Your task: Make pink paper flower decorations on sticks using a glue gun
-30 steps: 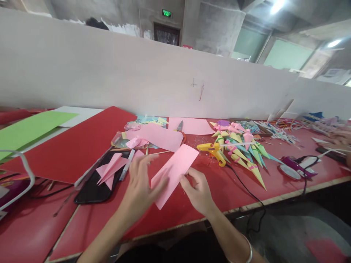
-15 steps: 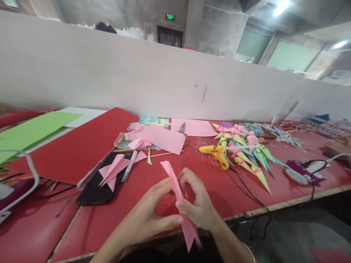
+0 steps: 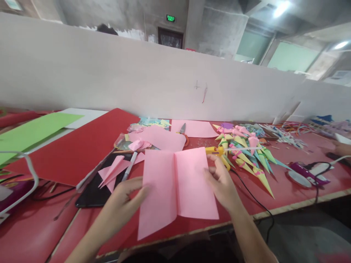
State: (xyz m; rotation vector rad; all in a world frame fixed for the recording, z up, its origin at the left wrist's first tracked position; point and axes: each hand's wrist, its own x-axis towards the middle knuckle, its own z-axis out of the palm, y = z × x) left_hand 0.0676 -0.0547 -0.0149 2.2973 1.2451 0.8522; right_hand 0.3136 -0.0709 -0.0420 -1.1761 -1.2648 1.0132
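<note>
Lower centre of frame: my left grip [image 3: 127, 201] and right grip [image 3: 222, 182] pinch opposite edges of a creased pink paper sheet [image 3: 159, 193], presumably a folding step; further creasing likely needs aligned edges.

The red counter [image 3: 315, 150] is carrying a black phone [image 3: 87, 195], a yellow glue gun [image 3: 214, 151] and several colourful cones [image 3: 264, 179].

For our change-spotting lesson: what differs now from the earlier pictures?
The pink paper, folded narrow earlier, now spreads open along its middle crease. The left grip has moved left to one side edge, the right grip right to the other. The phone, scissors and glue gun stayed put.
</note>
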